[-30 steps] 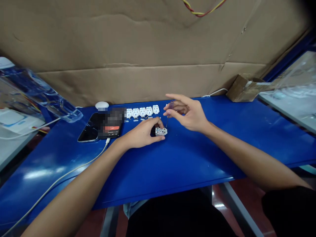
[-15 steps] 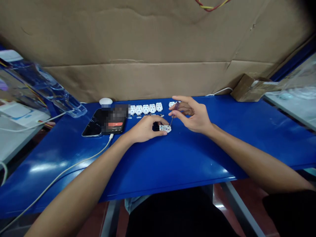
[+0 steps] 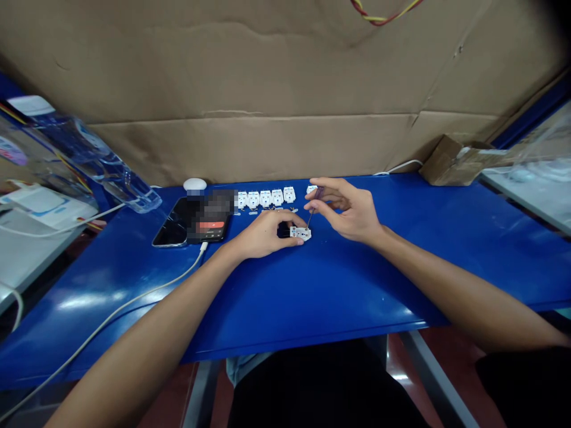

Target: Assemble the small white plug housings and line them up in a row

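Between the thumb and fingers of my left hand point(image 3: 264, 235) is a small white plastic part point(image 3: 300, 233) with holes, held down on the blue table point(image 3: 285, 297). My right hand point(image 3: 350, 208) grips a thin screwdriver point(image 3: 318, 194) by its dark, purplish handle. The screwdriver leans slightly, and its tip meets the far right side of the white part. Behind my left hand stands a row of several similar white parts point(image 3: 266, 198), with small pieces lying in front of them. One more white part point(image 3: 311, 189) sits behind my right fingers, partly hidden.
Two phones point(image 3: 172, 223) lie at the left, with a white cable point(image 3: 134, 297) running toward the front edge. A white rounded case point(image 3: 195, 184) is behind them. A clear water bottle point(image 3: 96, 154) leans at far left. A cardboard box point(image 3: 455, 160) sits at back right, against a cardboard wall point(image 3: 267, 65).
The whole view has shifted slightly, so things appear a little further right. Both hands keep their hold, and the screwdriver tip stays at the white part.
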Demonstrator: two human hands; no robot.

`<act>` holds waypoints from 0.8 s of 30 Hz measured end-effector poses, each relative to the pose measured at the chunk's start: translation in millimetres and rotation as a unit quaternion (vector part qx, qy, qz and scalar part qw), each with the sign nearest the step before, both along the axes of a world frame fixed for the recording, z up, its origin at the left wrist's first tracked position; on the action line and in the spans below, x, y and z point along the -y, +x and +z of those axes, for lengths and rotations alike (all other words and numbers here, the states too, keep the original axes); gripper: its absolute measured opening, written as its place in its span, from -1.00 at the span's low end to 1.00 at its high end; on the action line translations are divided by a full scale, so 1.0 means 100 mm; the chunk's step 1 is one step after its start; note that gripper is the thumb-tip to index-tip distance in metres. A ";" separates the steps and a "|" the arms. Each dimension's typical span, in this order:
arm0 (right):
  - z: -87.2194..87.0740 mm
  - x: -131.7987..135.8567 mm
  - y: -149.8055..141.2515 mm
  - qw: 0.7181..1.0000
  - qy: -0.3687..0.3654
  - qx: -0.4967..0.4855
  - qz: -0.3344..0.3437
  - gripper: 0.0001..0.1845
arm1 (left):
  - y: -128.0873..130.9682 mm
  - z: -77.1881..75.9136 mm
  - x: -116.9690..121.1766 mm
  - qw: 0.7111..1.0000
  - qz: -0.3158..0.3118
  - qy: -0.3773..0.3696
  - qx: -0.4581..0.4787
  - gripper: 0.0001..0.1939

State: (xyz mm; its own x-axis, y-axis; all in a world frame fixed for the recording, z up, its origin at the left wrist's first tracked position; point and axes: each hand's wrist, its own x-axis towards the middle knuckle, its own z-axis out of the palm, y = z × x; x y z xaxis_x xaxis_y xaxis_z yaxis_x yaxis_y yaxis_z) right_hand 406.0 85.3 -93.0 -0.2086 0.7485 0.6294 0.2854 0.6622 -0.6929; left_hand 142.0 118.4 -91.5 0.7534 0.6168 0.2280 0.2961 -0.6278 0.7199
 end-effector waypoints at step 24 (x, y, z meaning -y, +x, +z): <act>-0.03 -0.04 -0.10 0.997 0.067 -0.029 -0.040 -0.55 | -0.01 -0.09 -0.02 1.000 -0.009 0.017 0.017 -0.70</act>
